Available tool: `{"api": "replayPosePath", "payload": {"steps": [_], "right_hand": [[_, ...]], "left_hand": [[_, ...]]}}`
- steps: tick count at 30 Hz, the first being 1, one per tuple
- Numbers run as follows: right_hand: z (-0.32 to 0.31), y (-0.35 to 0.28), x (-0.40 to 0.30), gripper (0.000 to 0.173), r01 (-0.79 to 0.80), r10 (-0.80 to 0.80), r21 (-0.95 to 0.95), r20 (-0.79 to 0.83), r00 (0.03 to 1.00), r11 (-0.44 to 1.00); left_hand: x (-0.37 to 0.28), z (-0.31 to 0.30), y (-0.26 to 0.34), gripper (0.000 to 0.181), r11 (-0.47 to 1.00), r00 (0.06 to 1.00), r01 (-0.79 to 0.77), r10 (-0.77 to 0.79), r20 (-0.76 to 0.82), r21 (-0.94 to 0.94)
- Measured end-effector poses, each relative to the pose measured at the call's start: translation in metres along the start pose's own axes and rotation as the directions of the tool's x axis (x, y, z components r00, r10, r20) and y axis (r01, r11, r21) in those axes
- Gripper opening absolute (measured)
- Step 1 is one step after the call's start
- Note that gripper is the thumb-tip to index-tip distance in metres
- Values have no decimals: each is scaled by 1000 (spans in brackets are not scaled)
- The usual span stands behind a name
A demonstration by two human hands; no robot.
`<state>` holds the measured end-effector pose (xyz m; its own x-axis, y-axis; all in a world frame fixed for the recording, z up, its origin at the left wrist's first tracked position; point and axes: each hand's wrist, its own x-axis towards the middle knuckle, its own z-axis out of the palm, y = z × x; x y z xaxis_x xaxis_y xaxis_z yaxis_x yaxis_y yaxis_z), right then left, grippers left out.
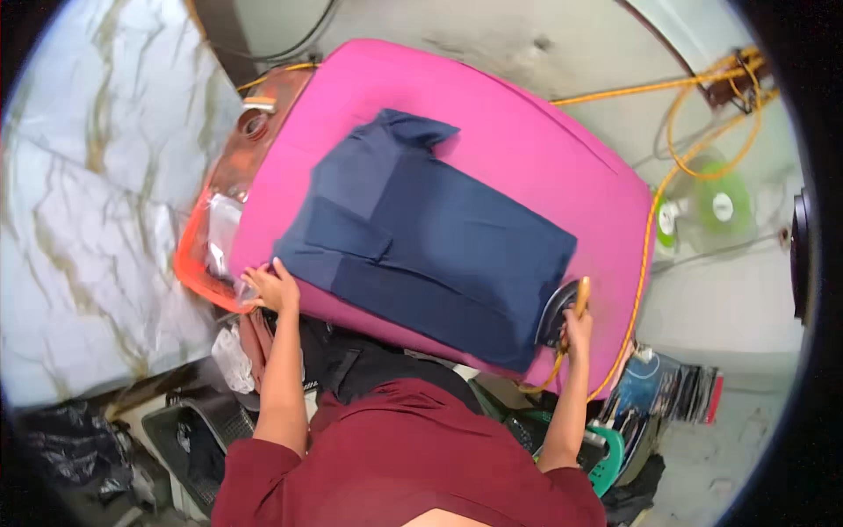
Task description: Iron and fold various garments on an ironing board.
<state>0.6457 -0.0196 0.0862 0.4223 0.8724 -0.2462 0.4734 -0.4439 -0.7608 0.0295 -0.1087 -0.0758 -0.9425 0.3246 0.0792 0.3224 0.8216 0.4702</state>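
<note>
A dark blue short-sleeved shirt (421, 237), folded lengthwise, lies on a pink padded ironing surface (527, 178). My right hand (577, 329) grips the tan handle of a clothes iron (553, 315). The iron sits at the shirt's lower right end, partly over the hem, and my fingers hide part of its handle. At the other end my left hand (273, 288) has its fingers spread at the near left edge of the padding. Its index finger is close to the shirt's corner; whether it touches the cloth is hard to tell.
A yellow cord (640, 283) runs along the padding's right side to a coil on the wall. To the left, an orange tray (191, 267) holds a clear plastic bag (224, 227), and a tape roll (253, 124) lies farther back. A dark basket (191, 448) stands below.
</note>
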Motion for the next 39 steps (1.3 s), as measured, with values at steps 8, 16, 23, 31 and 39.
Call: {"api": "replayPosePath", "payload": {"steps": [8,16,23,31,39], "right_hand": [[146,-174,-58,33,479,-210,-96,812,545,872],[373,-282,-54,28,928,-438,73,893,103,367],[422,-283,-98,11,560,-145,43,980,139,827],[331,-169,-167,25,808,-310,-17,919,244,588],[123,-17,-126,30,449,-224,-232,621,751,863]], "left_hand": [[-2,-8,28,44,966,988,151,-155,0,-208],[0,-31,35,37,935,981,169,-131,141,-313],[17,-28,6,27,858,961,170,-37,272,-484],[31,-9,-23,26,883,994,32,22,111,-468],[64,-39,-53,33,928,929,-370,371,-15,53]]}}
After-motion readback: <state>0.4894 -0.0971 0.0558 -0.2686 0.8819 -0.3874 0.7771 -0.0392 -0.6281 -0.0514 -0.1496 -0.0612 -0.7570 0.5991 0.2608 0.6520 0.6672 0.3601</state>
